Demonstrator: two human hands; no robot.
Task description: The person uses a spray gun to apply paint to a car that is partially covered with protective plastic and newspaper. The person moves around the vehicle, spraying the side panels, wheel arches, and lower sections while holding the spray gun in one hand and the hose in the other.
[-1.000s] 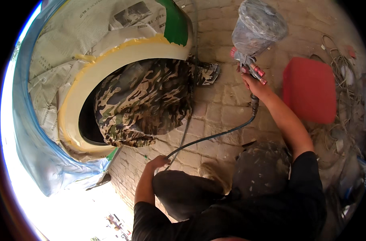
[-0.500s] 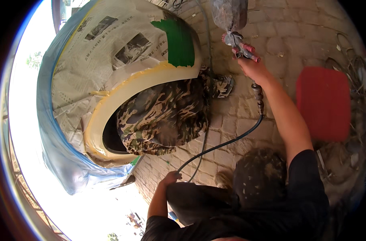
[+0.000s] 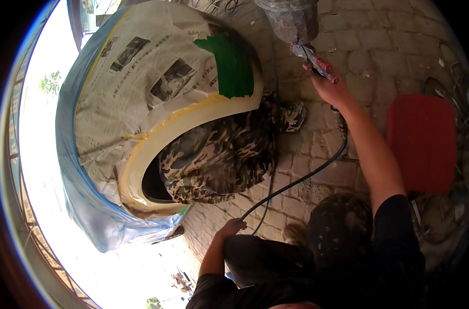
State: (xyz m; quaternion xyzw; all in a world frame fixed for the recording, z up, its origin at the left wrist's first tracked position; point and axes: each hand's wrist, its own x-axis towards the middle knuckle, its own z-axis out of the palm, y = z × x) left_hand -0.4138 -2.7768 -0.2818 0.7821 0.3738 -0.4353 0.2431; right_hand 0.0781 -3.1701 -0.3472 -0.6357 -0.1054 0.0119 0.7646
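My right hand (image 3: 331, 91) grips a spray gun (image 3: 317, 63) with red knobs, held out at the upper right. A dusty, translucent paint cup (image 3: 291, 21) is fixed to the gun's far end. From under the grip a dark air hose (image 3: 306, 176) curves down to my left hand (image 3: 232, 227), whose fingers are closed around it near my knee. Left of the gun is a rounded vehicle panel covered with masking newspaper (image 3: 142, 67) and green tape (image 3: 233, 69). A pale band (image 3: 193, 116) runs along its wheel arch, and camouflage cloth (image 3: 219, 154) fills the opening.
Blue plastic film (image 3: 90, 216) drapes over the panel's outer side. A red seat-like pad (image 3: 422, 144) lies at the right, with coiled cables (image 3: 453, 98) beside it. The ground is uneven paving (image 3: 358, 44). Another thin hose passes beside the cloth.
The view has shifted, so the panel and red pad appear lower and further right. The spray gun's tilt has changed, with its cup leaning further left. Both hands keep their hold.
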